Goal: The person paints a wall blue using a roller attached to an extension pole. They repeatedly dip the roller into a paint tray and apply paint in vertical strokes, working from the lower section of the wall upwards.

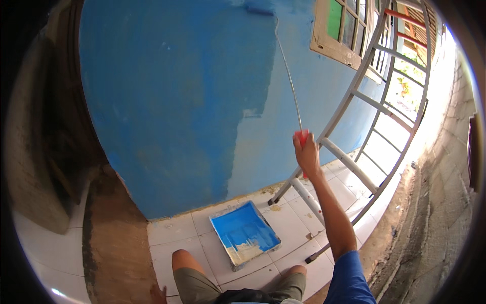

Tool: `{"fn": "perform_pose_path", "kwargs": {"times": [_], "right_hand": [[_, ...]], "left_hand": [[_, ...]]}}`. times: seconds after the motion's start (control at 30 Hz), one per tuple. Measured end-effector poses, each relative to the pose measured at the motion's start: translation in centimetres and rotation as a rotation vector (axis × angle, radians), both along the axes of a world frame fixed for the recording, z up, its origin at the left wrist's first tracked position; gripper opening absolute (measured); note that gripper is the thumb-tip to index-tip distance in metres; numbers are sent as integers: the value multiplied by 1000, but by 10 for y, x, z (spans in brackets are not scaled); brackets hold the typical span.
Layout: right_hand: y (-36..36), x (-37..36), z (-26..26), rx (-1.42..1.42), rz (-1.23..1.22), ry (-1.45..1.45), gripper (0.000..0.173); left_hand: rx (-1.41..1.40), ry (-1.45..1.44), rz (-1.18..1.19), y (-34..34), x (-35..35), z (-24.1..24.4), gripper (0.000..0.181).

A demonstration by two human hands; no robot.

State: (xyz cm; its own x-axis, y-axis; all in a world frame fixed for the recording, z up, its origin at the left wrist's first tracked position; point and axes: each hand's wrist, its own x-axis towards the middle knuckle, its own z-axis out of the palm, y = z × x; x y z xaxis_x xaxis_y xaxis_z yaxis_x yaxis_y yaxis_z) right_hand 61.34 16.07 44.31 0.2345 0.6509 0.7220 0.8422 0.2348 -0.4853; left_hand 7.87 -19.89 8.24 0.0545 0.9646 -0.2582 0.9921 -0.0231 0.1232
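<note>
My right hand (308,154) grips the red handle of a paint roller (290,79), arm stretched forward. The long metal rod runs up to the blue-coated roller sleeve (260,10), which lies against the wall (178,114) near the top edge. Darker blue paint covers the wall's left and middle; a paler blue remains at right, with a ragged border between. Before my knees, a paint tray (245,232) rests on the tiles, blue paint in its far part and a smeared, pale near end. Low at the left, my left hand (158,294) shows only in part, dark and blurred.
A metal ladder (343,110) stands close to my right arm, its feet on the white tiled floor (174,230). Beyond it is a wooden-framed window (334,47). A brown strip of floor (114,243) runs along the left; rough ground (414,212) lies right.
</note>
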Motion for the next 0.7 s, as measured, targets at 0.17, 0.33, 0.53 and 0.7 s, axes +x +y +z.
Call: {"fn": "perform_pose_path", "kwargs": {"times": [0.17,0.33,0.53,0.7], "right_hand": [[-53,-1,-106,-229,-60,101,40],[-90,-4,-171,-396,-150,206,46],[-128,18,-164,-323,-237,417,30],[-139,13,-138,-355,-127,592,24]], "left_hand": [[-269,29,176,84,-50,-179,113],[-277,-53,179,140,13,-197,116],[-167,129,77,135,26,-247,96],[-370,120,-16,133,7,-212,108]]}}
